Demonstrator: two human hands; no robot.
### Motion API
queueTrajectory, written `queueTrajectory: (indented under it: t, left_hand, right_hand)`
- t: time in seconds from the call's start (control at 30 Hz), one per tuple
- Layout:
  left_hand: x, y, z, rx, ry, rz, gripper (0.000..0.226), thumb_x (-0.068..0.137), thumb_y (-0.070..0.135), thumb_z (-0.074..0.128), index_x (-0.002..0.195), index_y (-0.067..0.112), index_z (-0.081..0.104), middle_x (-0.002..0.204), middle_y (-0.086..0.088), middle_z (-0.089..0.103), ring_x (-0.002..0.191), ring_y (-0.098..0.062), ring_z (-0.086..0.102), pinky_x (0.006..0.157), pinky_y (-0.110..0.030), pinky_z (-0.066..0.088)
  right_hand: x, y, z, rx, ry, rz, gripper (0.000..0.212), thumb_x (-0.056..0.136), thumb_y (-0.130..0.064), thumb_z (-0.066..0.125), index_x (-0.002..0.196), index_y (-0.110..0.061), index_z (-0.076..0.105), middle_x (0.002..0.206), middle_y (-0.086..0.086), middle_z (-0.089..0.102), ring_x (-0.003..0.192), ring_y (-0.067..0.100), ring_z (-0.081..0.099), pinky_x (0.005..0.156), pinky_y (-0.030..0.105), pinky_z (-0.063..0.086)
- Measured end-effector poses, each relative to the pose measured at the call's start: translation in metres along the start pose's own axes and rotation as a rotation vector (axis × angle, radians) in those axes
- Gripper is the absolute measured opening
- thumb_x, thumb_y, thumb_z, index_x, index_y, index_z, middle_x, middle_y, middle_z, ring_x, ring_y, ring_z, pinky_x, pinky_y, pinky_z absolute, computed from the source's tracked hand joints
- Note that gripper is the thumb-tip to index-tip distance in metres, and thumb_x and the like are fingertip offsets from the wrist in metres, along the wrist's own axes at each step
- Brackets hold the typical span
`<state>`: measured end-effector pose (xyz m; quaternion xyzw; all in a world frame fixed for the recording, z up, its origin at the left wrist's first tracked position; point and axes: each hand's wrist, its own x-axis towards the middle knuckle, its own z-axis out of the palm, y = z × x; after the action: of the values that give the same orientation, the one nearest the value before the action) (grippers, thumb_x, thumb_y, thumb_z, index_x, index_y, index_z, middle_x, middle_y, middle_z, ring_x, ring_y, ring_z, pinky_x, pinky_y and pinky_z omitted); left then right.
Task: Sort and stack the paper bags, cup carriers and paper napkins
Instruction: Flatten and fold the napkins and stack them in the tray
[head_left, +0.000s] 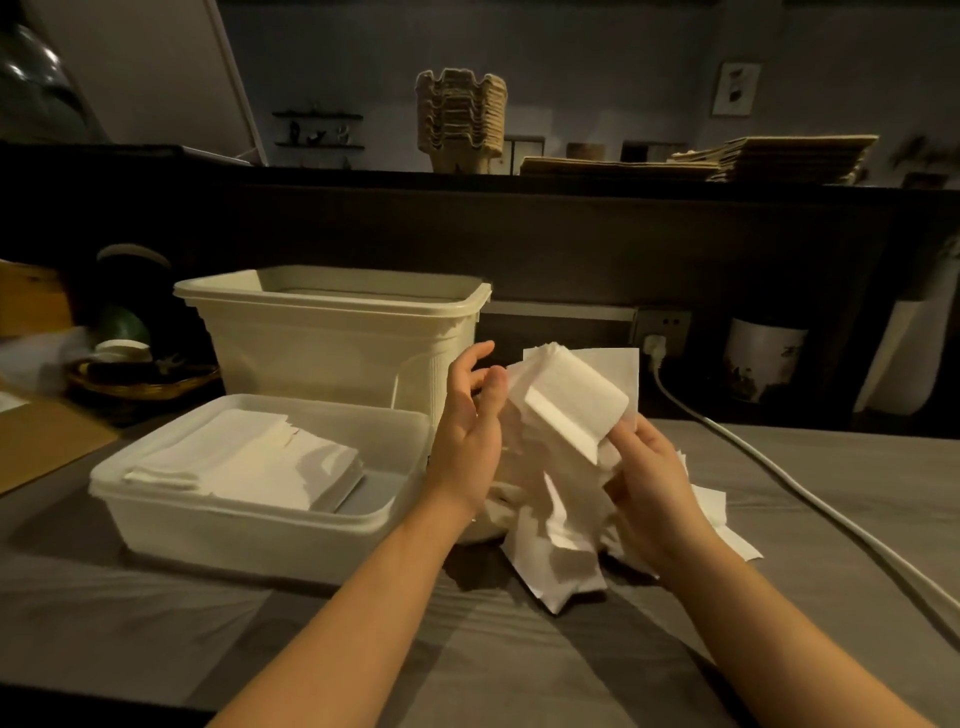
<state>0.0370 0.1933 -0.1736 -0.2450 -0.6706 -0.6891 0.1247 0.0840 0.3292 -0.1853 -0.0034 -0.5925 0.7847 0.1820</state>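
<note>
2 bare forearms reach over a grey worktop with a soft, streaked, cloth-like surface. The right hand pinches the lower corner of a folded napkin, a thick white rectangle with a rounded fold, held tilted above the worktop. The left hand is raised beside it, fingers loose and slightly curved, gripping nothing; its thumb tip sits just beside the paper's edge. Under both hands lies a loose pile of napkins, thin, crumpled and creased, spilling to the right.

To the left, a shallow tray of milky translucent plastic with rounded corners holds a stack of flat napkins, squared off, with slightly ragged edges. Behind it stands a tall tub, cream plastic with a thick rim. A smooth white cable curves across the right of the worktop.

Farthest back, on a dark ledge, nested cup carriers of rough moulded pulp form a wavy column, and flat brown paper bags lie in low piles to their right.
</note>
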Motion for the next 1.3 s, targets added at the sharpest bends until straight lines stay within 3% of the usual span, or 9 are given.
queueTrajectory:
  t: [0.07,0.17,0.3,0.53,0.73,0.83,0.93,1.13,1.3]
  left_hand:
    - [-0.001,0.000,0.002,0.009,-0.027,-0.054,0.036,0.095,0.042,0.033,0.131,0.038,0.034,0.114,0.015,0.045,0.099,0.002,0.046,0.090,-0.027,0.039]
    - [-0.001,-0.005,0.003,-0.030,-0.057,-0.156,0.027,0.096,0.044,0.035,0.123,0.046,0.036,0.122,0.012,0.046,0.113,-0.011,0.046,0.101,-0.039,0.040]
    - [-0.002,-0.007,0.003,-0.097,-0.125,-0.314,0.039,0.085,0.065,0.042,0.119,0.047,0.043,0.130,0.001,0.050,0.118,-0.023,0.048,0.101,-0.052,0.042]
    - [-0.003,-0.015,0.004,-0.239,-0.197,-0.380,0.069,0.067,0.059,0.056,0.130,0.036,0.043,0.124,-0.002,0.057,0.112,-0.022,0.056,0.095,-0.048,0.048]
    - [-0.004,-0.017,0.008,-0.231,-0.134,-0.436,0.021,0.097,0.033,0.044,0.116,0.034,0.053,0.115,-0.004,0.060,0.107,-0.023,0.056,0.088,-0.040,0.050]
    - [-0.002,-0.014,0.009,-0.229,-0.069,-0.524,0.019,0.099,0.031,0.040,0.094,0.033,0.059,0.104,-0.005,0.063,0.104,-0.027,0.057,0.094,-0.046,0.048]
    - [-0.001,-0.014,0.011,-0.260,-0.047,-0.574,0.019,0.098,0.037,0.042,0.100,0.031,0.060,0.109,-0.008,0.064,0.103,-0.029,0.059,0.090,-0.049,0.050]
    - [-0.004,-0.017,0.010,-0.246,-0.097,-0.552,0.024,0.097,0.032,0.048,0.119,0.038,0.054,0.108,-0.004,0.065,0.096,-0.023,0.063,0.071,-0.039,0.056]
    - [-0.010,-0.018,0.014,-0.089,-0.235,-0.466,0.027,0.098,0.025,0.046,0.110,0.048,0.042,0.100,0.010,0.053,0.090,-0.011,0.054,0.062,-0.025,0.049]
  right_hand:
    - [0.000,0.000,-0.001,0.029,0.011,0.061,0.024,0.086,-0.036,0.057,0.101,-0.019,0.066,0.102,0.007,0.069,0.098,0.027,0.063,0.083,0.044,0.053]
    - [-0.002,0.001,0.000,0.051,-0.035,0.147,0.040,0.073,-0.044,0.066,0.104,-0.019,0.067,0.109,0.008,0.068,0.104,0.029,0.061,0.093,0.051,0.048]
    - [-0.004,0.003,0.002,-0.034,-0.106,0.167,0.050,0.067,-0.046,0.066,0.105,-0.015,0.068,0.105,0.010,0.070,0.100,0.029,0.065,0.088,0.047,0.052]
    - [-0.008,0.001,0.001,-0.279,-0.044,0.014,0.014,0.093,-0.027,0.054,0.101,-0.016,0.058,0.087,-0.004,0.063,0.081,0.011,0.061,0.067,0.025,0.052]
    - [-0.001,0.009,0.002,-0.604,0.010,-0.190,0.031,0.094,-0.027,0.051,0.124,-0.029,0.042,0.110,-0.012,0.051,0.098,0.004,0.054,0.075,0.018,0.049]
    - [0.003,0.010,0.001,-0.750,0.027,-0.247,0.042,0.094,-0.026,0.052,0.133,-0.031,0.038,0.122,-0.014,0.035,0.112,0.005,0.043,0.091,0.024,0.045]
    - [0.002,0.008,0.000,-0.814,0.029,-0.407,0.056,0.091,-0.021,0.058,0.131,-0.049,0.030,0.125,-0.021,0.023,0.116,0.001,0.035,0.096,0.023,0.041]
    - [0.000,0.003,-0.001,-0.692,0.076,-0.483,0.018,0.088,-0.021,0.060,0.089,-0.039,0.054,0.105,-0.019,0.046,0.098,0.004,0.049,0.072,0.010,0.045]
    - [0.000,0.002,-0.006,-0.364,0.167,-0.325,0.010,0.091,-0.023,0.056,0.089,-0.032,0.062,0.089,0.000,0.061,0.086,0.020,0.059,0.076,0.035,0.055]
